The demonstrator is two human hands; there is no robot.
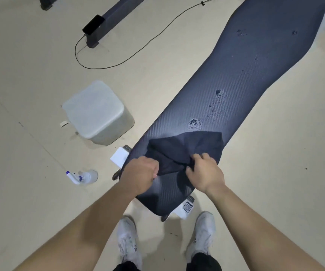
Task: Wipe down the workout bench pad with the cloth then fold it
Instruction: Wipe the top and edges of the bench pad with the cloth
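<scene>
No word, brand or number can be read anywhere in the view. The nearest thing to a sign is a small black-and-white square code (pixel 187 207) at the lower centre of the frame. It is printed on a white label (pixel 183 213) just beside the near end of the workout bench pad (pixel 236 85). It looks like a QR pattern, though it is too blurred to be sure. The right shoe (pixel 203 235) carries a tiny dark mark on its inner side (illegible at this size). The spray bottle (pixel 83 177), at lower left, shows purple bands but no letters.
</scene>
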